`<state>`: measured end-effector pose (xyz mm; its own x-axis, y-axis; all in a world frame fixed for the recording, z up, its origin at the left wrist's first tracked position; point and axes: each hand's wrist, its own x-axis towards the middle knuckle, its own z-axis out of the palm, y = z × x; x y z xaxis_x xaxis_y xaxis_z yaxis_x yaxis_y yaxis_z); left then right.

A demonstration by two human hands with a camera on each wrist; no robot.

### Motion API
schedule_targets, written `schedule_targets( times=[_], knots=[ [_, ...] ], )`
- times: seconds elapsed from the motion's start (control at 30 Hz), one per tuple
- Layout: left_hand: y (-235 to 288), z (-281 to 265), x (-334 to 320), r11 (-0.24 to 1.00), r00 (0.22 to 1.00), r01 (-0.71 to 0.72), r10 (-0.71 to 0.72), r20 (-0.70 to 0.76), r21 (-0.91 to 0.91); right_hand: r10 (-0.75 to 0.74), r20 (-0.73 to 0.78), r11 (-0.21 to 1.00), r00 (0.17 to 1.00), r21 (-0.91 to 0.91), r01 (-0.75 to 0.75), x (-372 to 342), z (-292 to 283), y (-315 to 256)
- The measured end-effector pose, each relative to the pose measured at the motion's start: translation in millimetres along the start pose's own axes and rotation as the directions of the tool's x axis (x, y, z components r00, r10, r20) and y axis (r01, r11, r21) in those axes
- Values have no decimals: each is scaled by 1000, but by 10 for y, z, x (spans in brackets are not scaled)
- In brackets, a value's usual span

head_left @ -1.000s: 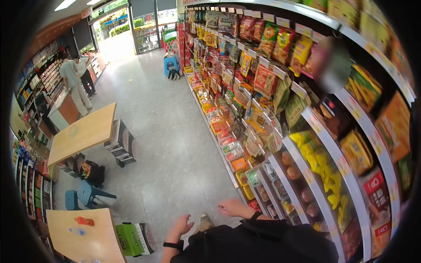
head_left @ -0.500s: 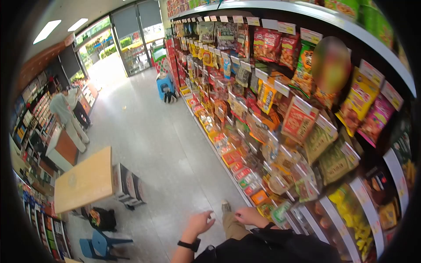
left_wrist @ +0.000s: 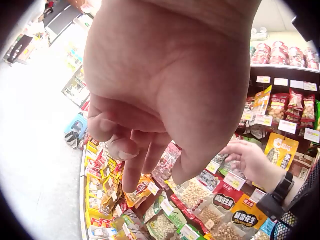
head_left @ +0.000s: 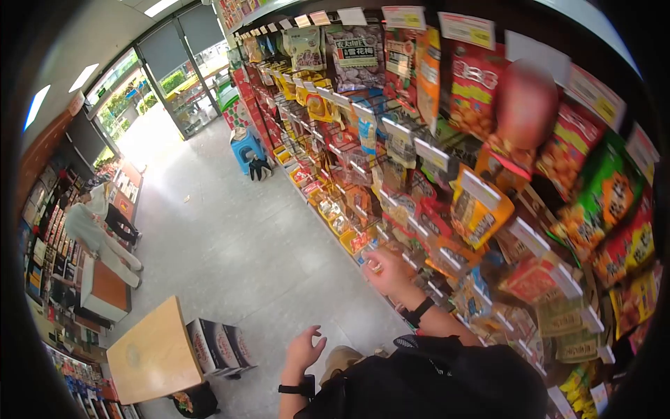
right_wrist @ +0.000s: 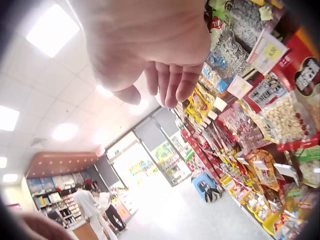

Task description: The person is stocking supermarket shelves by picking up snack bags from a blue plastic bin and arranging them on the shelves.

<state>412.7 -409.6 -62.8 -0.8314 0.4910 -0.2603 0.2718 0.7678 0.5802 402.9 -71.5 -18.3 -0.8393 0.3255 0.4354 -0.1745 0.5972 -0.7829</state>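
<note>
Hanging loose-fingered and empty, the right grip [head_left: 387, 274] is partly hiding snack packets [head_left: 359, 242] along the shelf's [head_left: 516, 21] lower front edge; touching or apart, I cannot tell. The left grip [head_left: 302, 349] is dangling likewise. A blurred patch [head_left: 527, 112] is obscuring the shelf near its top edge.

The right hand [head_left: 387, 274] is hovering beside the snack shelf [head_left: 520, 15], and the left hand [head_left: 303, 350] is hovering farther from it. Near the shelf's far end, a blue stool [head_left: 246, 149] is standing.
</note>
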Motion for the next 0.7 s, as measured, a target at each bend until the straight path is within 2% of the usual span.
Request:
schedule_targets(
  times=[0.07,0.1,0.17,0.2,0.27,0.3,0.33,0.4,0.43,0.5,0.6,0.63,0.7],
  knots=[
    [-3,-126,623,999,996,-6,2,85,44,83,-189,997,979,27,-79,627,88,147],
    [-43,-139,984,996,984,-84,80,157,16,91,-206,996,974,16,-90,919,130,245],
    [-225,-266,1647,992,969,-128,122,213,17,215,-287,973,934,140,-181,1482,231,464],
    [-319,-344,1994,988,956,-157,149,253,13,219,-305,974,927,129,-188,1773,292,592],
    [-539,-501,2745,978,941,-211,203,269,-1,87,-457,994,885,-19,-107,2353,407,834],
    [-661,-532,3089,964,931,-264,256,261,-3,146,-461,988,875,17,-156,2584,452,1022],
    [-711,-637,3382,948,918,-317,308,251,-5,144,-495,981,857,-46,-191,2858,490,1085],
    [-743,-986,4046,929,895,-370,356,270,2,99,-611,984,785,-56,-168,3440,663,1462],
    [-716,-1153,4351,913,882,-409,389,266,19,90,-623,981,777,-79,-177,3619,697,1595],
    [-681,-1461,4774,891,851,-454,431,299,7,282,-578,926,765,-45,-376,3922,738,1724],
    [-689,-1719,5368,851,811,-525,496,309,12,350,-592,890,726,-31,-455,4326,735,1738],
    [-666,-1797,5508,848,807,-530,500,315,11,387,-560,895,732,39,-444,4387,740,1765],
    [-639,-1876,5753,834,789,-552,518,331,10,391,-559,900,731,68,-430,4445,762,1762]
  ],
)
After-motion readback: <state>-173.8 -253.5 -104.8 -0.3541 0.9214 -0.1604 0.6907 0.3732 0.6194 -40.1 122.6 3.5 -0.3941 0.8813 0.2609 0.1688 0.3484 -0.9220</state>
